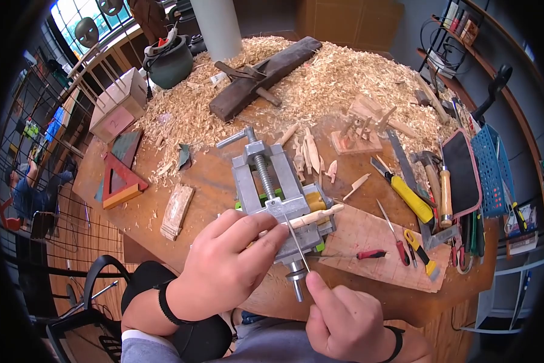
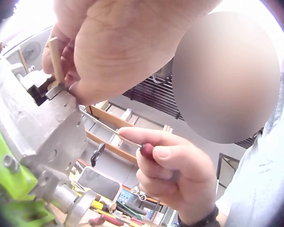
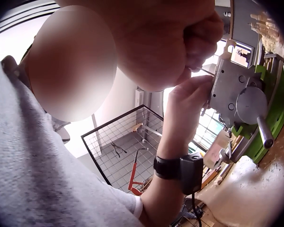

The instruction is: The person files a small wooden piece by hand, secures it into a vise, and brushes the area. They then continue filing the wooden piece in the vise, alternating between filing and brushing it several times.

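A grey metal vise [image 1: 244, 184] stands on the wooden table, with a slim carved wooden piece [image 1: 321, 215] lying across its jaws. My left hand [image 1: 229, 263] is over the vise, its curled fingers holding the wooden piece near the left end. My right hand [image 1: 350, 323], in front of the vise, grips the dark red handle [image 2: 147, 151] of a thin file. Its index finger lies stretched along the metal shaft [image 1: 297, 247]. That shaft crosses the wooden piece right beside the left fingertips. In the head view the right hand hides the handle.
Wood shavings [image 1: 344, 66] cover the back, around a large wooden hand plane [image 1: 266, 78]. Right of the vise lie a board [image 1: 344, 245], red-handled files [image 1: 371, 255] and a yellow-handled knife [image 1: 412, 199]. A red triangular frame [image 1: 122, 178] and a wood block [image 1: 178, 212] lie left.
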Available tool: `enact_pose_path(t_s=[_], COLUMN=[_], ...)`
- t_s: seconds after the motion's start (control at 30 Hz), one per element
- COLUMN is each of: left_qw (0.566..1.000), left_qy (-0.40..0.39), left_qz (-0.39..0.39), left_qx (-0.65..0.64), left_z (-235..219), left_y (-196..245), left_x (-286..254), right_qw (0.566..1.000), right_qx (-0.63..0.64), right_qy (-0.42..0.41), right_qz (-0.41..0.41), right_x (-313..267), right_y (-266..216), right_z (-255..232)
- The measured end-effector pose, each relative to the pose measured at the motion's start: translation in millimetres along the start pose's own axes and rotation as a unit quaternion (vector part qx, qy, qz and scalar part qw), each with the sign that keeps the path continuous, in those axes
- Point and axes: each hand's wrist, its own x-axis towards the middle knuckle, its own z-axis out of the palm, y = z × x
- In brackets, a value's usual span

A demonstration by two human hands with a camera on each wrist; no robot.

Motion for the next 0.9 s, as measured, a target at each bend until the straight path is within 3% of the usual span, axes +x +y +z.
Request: enact_pose_path(t_s=[0.9], left_qw=[0.999], left_qy=[0.003], left_qz=[-0.010], left_qx=[-0.035], left_z=[0.6], left_y=[-0.1], left_x=[3.7], right_qw=[0.999], right_qx=[-0.020], right_qy=[-0.033], right_qz=[-0.009], right_x=[4.8], right_y=[-1.2], right_z=[-6.6])
